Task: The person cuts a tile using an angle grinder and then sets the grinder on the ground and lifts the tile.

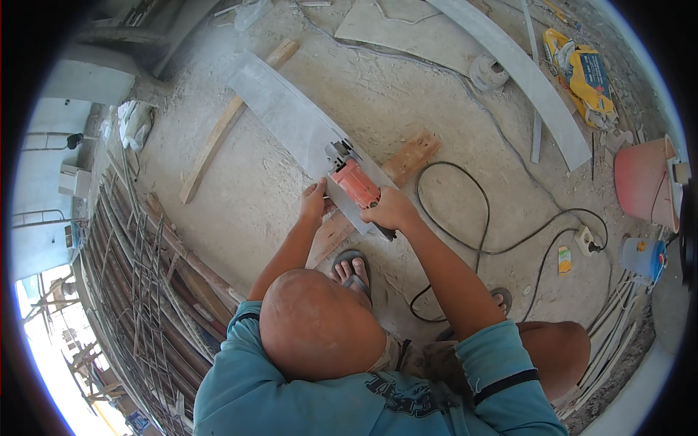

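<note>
My right hand (392, 211) is wrapped round the rear of a red angle grinder (355, 182), whose metal head points away from me over a long grey slab (273, 109). A dark line runs along the slab near its right edge. At the slab's near left edge, my left hand (314, 201) is closed with its fingertips against the edge; part of its grip is hidden. Beneath the slab lie two wooden pieces, a long batten (214, 149) and a shorter plank (412, 158). Dust covers the slab and the floor around it.
A black cord (465, 251) loops over the floor to a white socket block (584, 240). Rods and pipes (138, 276) are piled at left. At right stand a red bucket (641, 182) and a clear pail (638, 258), with a yellow bag (585, 76) and another grey strip (542, 91) beyond.
</note>
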Tool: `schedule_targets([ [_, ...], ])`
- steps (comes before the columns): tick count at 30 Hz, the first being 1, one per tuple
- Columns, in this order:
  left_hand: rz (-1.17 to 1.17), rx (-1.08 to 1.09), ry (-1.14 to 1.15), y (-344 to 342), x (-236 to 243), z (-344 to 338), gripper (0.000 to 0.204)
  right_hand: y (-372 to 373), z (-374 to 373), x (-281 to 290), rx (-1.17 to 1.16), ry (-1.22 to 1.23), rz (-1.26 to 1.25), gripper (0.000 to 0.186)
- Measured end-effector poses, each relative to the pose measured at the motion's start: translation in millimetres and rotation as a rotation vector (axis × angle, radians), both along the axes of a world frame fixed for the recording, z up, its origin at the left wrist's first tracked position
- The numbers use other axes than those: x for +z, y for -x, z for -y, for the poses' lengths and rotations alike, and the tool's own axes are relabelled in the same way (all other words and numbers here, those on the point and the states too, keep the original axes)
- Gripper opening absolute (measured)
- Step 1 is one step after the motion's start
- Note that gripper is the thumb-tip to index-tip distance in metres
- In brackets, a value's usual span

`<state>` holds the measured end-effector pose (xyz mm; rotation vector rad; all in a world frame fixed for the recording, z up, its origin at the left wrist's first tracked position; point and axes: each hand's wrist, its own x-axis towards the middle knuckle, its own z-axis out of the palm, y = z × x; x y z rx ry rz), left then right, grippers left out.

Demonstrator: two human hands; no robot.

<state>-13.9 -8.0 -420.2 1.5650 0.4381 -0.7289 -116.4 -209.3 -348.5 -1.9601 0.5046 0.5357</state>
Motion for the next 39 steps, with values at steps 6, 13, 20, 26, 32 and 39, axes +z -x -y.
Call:
schedule_targets([
  [6,0.054,-0.030,-0.030,8.2,-5.7,-2.8,0.030,-3.3,-2.4,-1.1,-0.004,0.018,0.008,0.052],
  [13,0.092,-0.023,-0.038,9.5,-0.9,-1.0,0.029,-6.5,-2.9,2.6,-0.017,0.010,-0.005,0.053],
  [20,0.108,-0.017,-0.030,9.4,-4.8,0.2,0.028,-3.2,2.1,3.4,0.017,0.004,-0.036,0.053],
  [26,0.100,0.013,-0.020,10.7,-2.4,1.1,0.028,4.7,3.8,3.7,0.019,0.015,-0.028,0.055],
  [32,0.092,0.058,-0.023,11.9,-3.9,1.9,0.028,13.6,4.1,-0.7,0.007,0.054,-0.022,0.055],
  [39,0.128,0.037,-0.064,15.2,-5.0,5.8,0.028,20.0,9.4,1.1,0.054,0.037,-0.051,0.059],
])
